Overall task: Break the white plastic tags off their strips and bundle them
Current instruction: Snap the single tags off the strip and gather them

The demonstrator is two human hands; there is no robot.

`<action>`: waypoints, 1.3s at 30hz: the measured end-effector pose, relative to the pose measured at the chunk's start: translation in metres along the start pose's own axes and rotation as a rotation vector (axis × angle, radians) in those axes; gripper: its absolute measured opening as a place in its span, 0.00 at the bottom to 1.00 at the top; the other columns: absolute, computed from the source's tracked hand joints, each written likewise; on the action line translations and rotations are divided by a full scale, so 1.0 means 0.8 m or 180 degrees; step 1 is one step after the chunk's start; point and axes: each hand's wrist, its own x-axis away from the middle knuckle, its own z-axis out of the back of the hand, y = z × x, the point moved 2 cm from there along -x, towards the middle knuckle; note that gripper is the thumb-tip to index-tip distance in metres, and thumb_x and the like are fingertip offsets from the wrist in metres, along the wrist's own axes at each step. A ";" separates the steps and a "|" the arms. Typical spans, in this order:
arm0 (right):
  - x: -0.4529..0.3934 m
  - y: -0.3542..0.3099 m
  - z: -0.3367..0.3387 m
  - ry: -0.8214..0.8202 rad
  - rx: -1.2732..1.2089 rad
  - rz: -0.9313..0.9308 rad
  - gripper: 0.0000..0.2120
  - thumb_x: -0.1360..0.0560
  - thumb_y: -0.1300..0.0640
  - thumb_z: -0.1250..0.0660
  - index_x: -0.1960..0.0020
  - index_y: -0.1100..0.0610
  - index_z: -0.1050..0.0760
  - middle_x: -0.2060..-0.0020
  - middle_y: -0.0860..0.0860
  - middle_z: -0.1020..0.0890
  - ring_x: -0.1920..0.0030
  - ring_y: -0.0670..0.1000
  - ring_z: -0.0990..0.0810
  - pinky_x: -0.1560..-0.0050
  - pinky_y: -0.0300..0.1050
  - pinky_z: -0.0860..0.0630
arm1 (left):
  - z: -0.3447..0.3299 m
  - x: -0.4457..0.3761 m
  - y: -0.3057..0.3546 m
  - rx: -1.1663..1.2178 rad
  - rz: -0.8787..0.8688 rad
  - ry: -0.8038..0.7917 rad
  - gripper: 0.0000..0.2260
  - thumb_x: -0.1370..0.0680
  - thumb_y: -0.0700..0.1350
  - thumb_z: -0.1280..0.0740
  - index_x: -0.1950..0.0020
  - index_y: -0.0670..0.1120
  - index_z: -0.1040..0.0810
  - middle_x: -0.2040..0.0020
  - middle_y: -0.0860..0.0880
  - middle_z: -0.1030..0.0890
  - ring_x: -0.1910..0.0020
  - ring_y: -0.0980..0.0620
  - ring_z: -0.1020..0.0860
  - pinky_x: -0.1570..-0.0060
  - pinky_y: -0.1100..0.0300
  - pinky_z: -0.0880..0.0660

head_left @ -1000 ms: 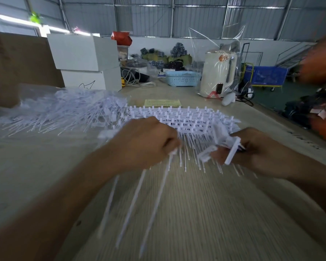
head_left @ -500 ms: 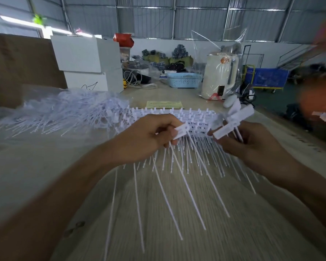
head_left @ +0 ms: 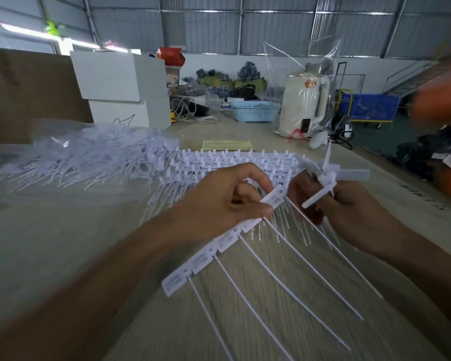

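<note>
Left hand pinches the strip at centre frame; right hand grips loose tags. Snap each tag near its joint (tails tangle easily).

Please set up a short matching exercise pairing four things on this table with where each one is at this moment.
Things:
1. strip of joined tags
2. loose tags
3. blue basket
4. yellow paper

Places:
A. flat on the table, just beyond the stacked strips
B. held in the left hand
C. far end of the table, beside the white kettle
D. held in the right hand

Pairs: 1-B, 2-D, 3-C, 4-A
</note>
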 end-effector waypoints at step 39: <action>0.009 -0.032 -0.032 -0.0062 -0.1043 0.0552 0.20 0.17 0.53 0.42 0.67 0.56 0.30 0.76 0.52 0.30 0.76 0.44 0.34 0.69 0.34 0.35 | -0.011 -0.001 0.012 -0.0451 0.0178 0.1082 0.17 0.17 0.48 0.40 0.64 0.44 0.25 0.73 0.52 0.22 0.80 0.60 0.31 0.76 0.69 0.36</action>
